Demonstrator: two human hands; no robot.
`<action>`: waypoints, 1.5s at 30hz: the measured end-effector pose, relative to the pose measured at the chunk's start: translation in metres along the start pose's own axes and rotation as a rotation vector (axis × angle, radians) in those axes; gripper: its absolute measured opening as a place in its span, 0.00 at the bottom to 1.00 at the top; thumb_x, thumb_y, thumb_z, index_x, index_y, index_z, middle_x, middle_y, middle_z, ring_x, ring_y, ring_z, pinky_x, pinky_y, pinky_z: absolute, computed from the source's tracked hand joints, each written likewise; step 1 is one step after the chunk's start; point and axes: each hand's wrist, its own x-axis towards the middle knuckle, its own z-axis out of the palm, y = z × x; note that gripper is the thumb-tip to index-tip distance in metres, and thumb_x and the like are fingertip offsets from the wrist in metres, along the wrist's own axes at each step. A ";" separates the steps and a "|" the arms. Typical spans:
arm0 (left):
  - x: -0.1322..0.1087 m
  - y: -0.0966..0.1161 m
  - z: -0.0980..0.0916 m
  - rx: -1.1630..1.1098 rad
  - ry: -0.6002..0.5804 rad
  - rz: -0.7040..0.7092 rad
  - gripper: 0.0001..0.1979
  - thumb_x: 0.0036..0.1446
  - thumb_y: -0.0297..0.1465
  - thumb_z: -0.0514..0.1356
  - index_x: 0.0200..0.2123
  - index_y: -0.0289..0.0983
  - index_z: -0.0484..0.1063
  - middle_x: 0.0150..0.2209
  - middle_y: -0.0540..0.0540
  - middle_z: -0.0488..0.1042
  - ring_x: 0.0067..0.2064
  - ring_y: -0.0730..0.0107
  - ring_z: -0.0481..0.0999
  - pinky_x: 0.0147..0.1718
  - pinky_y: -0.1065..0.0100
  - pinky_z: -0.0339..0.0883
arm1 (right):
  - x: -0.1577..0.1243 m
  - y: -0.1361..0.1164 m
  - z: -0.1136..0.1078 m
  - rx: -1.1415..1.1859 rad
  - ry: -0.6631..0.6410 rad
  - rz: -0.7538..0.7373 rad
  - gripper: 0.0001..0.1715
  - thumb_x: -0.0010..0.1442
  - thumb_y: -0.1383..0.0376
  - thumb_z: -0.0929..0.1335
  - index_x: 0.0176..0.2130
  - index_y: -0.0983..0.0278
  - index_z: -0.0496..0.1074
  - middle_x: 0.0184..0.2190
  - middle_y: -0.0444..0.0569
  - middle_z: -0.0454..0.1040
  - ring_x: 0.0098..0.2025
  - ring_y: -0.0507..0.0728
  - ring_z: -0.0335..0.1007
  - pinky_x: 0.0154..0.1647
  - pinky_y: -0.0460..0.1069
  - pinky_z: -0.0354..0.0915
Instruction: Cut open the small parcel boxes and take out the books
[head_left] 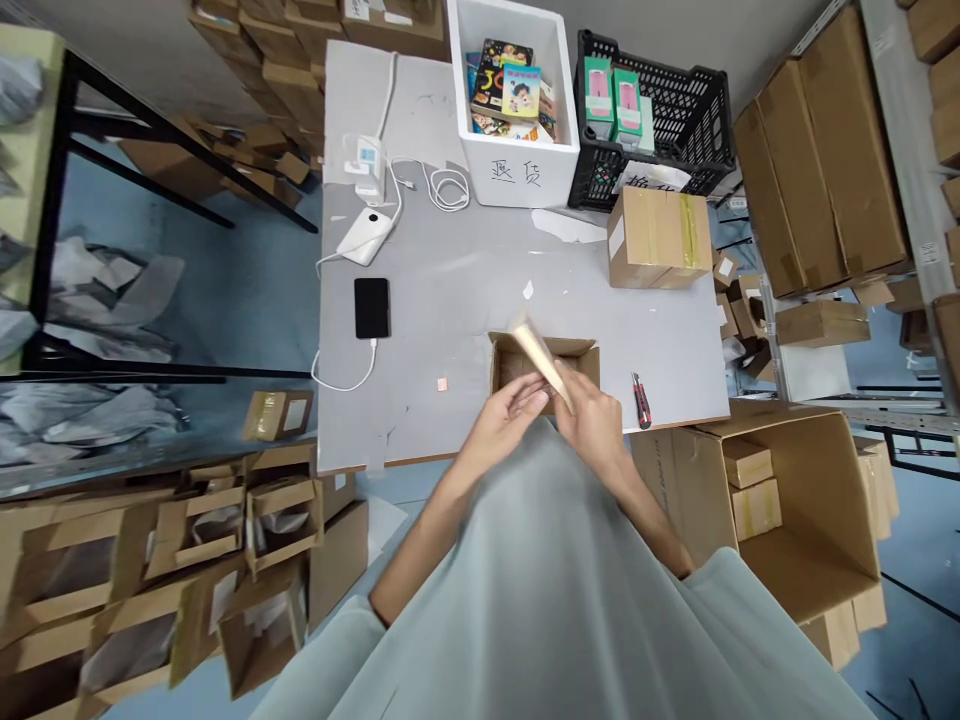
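A thin, cream-coloured flat item (541, 358), slightly blurred and seen nearly edge-on, is gripped in my right hand (589, 412). It tilts up and to the left; its kind cannot be made out. My left hand (511, 408) is close to the item's lower end, fingers loosely bent and apart, with nothing visible in it. Under both hands, at the table's near edge, stands an opened small cardboard box (506, 362), its inside partly hidden by the item and hands. A red and black box cutter (641, 401) lies to the right of my right hand.
The grey table (435, 300) bears a black-screened phone (372, 308), a white power bank (365, 236), cables and a taped carton (660, 238). Behind are a white bin (517, 180) of books and a black crate (690, 120). A large open carton (795, 560) stands at right.
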 end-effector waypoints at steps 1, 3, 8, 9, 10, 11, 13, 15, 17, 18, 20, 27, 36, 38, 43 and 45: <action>-0.001 0.000 0.007 -0.027 0.015 0.002 0.36 0.61 0.59 0.72 0.60 0.38 0.80 0.61 0.34 0.84 0.65 0.44 0.83 0.67 0.49 0.77 | -0.002 -0.003 0.007 -0.075 -0.014 -0.007 0.32 0.75 0.60 0.67 0.74 0.52 0.74 0.71 0.53 0.78 0.59 0.70 0.83 0.59 0.60 0.80; -0.003 0.000 0.019 -0.047 0.118 0.025 0.36 0.60 0.58 0.74 0.58 0.37 0.81 0.57 0.35 0.86 0.63 0.44 0.84 0.64 0.51 0.79 | -0.005 -0.009 0.020 -0.181 -0.030 0.004 0.34 0.76 0.62 0.65 0.77 0.55 0.70 0.74 0.57 0.74 0.63 0.72 0.82 0.61 0.63 0.80; 0.001 0.002 0.019 -0.020 0.380 0.046 0.23 0.62 0.51 0.71 0.47 0.37 0.83 0.46 0.41 0.87 0.54 0.49 0.86 0.56 0.56 0.81 | -0.010 -0.021 0.027 -0.111 -0.049 -0.085 0.35 0.79 0.56 0.66 0.80 0.57 0.66 0.79 0.58 0.66 0.76 0.74 0.70 0.71 0.65 0.75; 0.004 0.002 0.013 -0.013 0.415 0.033 0.21 0.63 0.50 0.70 0.44 0.38 0.83 0.43 0.43 0.87 0.51 0.51 0.86 0.53 0.58 0.81 | -0.008 -0.020 0.022 -0.052 -0.063 -0.118 0.35 0.78 0.54 0.68 0.78 0.55 0.68 0.79 0.55 0.67 0.76 0.73 0.69 0.73 0.65 0.74; 0.007 0.003 0.006 -0.017 0.446 0.020 0.19 0.63 0.49 0.69 0.41 0.39 0.82 0.41 0.44 0.86 0.49 0.53 0.86 0.50 0.59 0.81 | -0.006 -0.018 0.016 0.017 -0.069 -0.142 0.34 0.77 0.52 0.70 0.76 0.53 0.71 0.78 0.53 0.69 0.76 0.71 0.70 0.75 0.64 0.73; 0.010 0.003 -0.001 -0.034 0.469 0.010 0.18 0.62 0.48 0.68 0.39 0.39 0.80 0.40 0.45 0.85 0.48 0.54 0.85 0.48 0.61 0.80 | -0.002 -0.015 0.009 0.087 -0.055 -0.153 0.32 0.76 0.50 0.71 0.74 0.52 0.74 0.76 0.52 0.71 0.76 0.70 0.70 0.77 0.64 0.71; 0.015 0.004 -0.018 -0.109 0.497 -0.001 0.17 0.61 0.48 0.65 0.37 0.40 0.77 0.39 0.45 0.85 0.48 0.54 0.85 0.44 0.62 0.79 | 0.007 -0.004 -0.005 0.213 0.036 -0.119 0.31 0.75 0.48 0.73 0.71 0.52 0.77 0.74 0.53 0.74 0.76 0.69 0.69 0.80 0.65 0.66; 0.017 0.005 -0.032 -0.185 0.501 -0.026 0.18 0.58 0.50 0.63 0.36 0.41 0.75 0.39 0.44 0.84 0.48 0.53 0.85 0.43 0.62 0.79 | 0.017 0.009 -0.015 0.339 0.118 -0.011 0.36 0.71 0.45 0.76 0.71 0.55 0.77 0.73 0.56 0.75 0.76 0.70 0.69 0.79 0.66 0.66; 0.017 0.005 -0.043 -0.218 0.488 -0.066 0.18 0.56 0.51 0.62 0.34 0.42 0.72 0.37 0.44 0.83 0.47 0.51 0.85 0.42 0.61 0.79 | 0.024 0.020 -0.020 0.502 0.052 0.107 0.42 0.65 0.43 0.79 0.70 0.57 0.77 0.68 0.58 0.80 0.70 0.70 0.76 0.73 0.65 0.72; 0.017 0.005 -0.046 -0.223 0.478 -0.082 0.18 0.55 0.51 0.62 0.33 0.42 0.71 0.36 0.45 0.82 0.47 0.51 0.85 0.42 0.61 0.79 | 0.026 0.024 -0.020 0.590 -0.028 0.149 0.43 0.64 0.42 0.80 0.69 0.57 0.78 0.62 0.58 0.84 0.66 0.68 0.80 0.69 0.64 0.75; 0.016 0.006 -0.049 -0.221 0.444 -0.094 0.17 0.54 0.50 0.64 0.32 0.42 0.72 0.36 0.45 0.82 0.47 0.50 0.85 0.42 0.60 0.79 | 0.026 0.028 -0.018 0.724 -0.183 0.185 0.39 0.62 0.41 0.81 0.64 0.57 0.80 0.52 0.54 0.88 0.56 0.65 0.85 0.63 0.61 0.78; 0.015 0.003 -0.038 -0.083 0.289 -0.111 0.30 0.54 0.56 0.75 0.47 0.37 0.82 0.44 0.41 0.88 0.48 0.48 0.86 0.45 0.59 0.80 | 0.020 0.030 -0.004 0.721 -0.103 0.228 0.29 0.56 0.45 0.84 0.47 0.59 0.80 0.36 0.47 0.85 0.37 0.56 0.80 0.40 0.51 0.74; 0.017 -0.001 -0.028 0.000 0.254 -0.041 0.34 0.56 0.59 0.75 0.50 0.36 0.83 0.50 0.37 0.88 0.51 0.48 0.87 0.48 0.57 0.81 | 0.016 0.044 0.003 0.483 0.015 0.179 0.31 0.65 0.43 0.78 0.58 0.58 0.79 0.57 0.57 0.84 0.54 0.63 0.83 0.50 0.56 0.80; 0.019 -0.005 -0.020 0.044 0.316 -0.017 0.31 0.55 0.57 0.76 0.46 0.36 0.84 0.47 0.39 0.88 0.48 0.50 0.87 0.45 0.58 0.81 | 0.013 0.038 0.010 0.395 0.064 0.095 0.34 0.68 0.44 0.76 0.65 0.57 0.77 0.69 0.60 0.76 0.66 0.66 0.77 0.58 0.58 0.80; 0.017 -0.006 0.012 0.073 0.334 0.017 0.25 0.57 0.49 0.75 0.49 0.36 0.85 0.49 0.39 0.88 0.48 0.51 0.88 0.47 0.58 0.83 | 0.006 0.019 0.040 0.394 -0.062 0.045 0.51 0.61 0.47 0.80 0.75 0.57 0.68 0.74 0.61 0.70 0.72 0.69 0.72 0.69 0.63 0.75; 0.012 -0.003 0.022 0.133 0.276 0.037 0.25 0.58 0.47 0.76 0.53 0.39 0.85 0.56 0.38 0.87 0.53 0.49 0.88 0.51 0.56 0.84 | 0.009 0.018 0.047 0.457 -0.007 0.104 0.46 0.60 0.46 0.79 0.70 0.59 0.72 0.67 0.60 0.77 0.68 0.70 0.76 0.69 0.64 0.74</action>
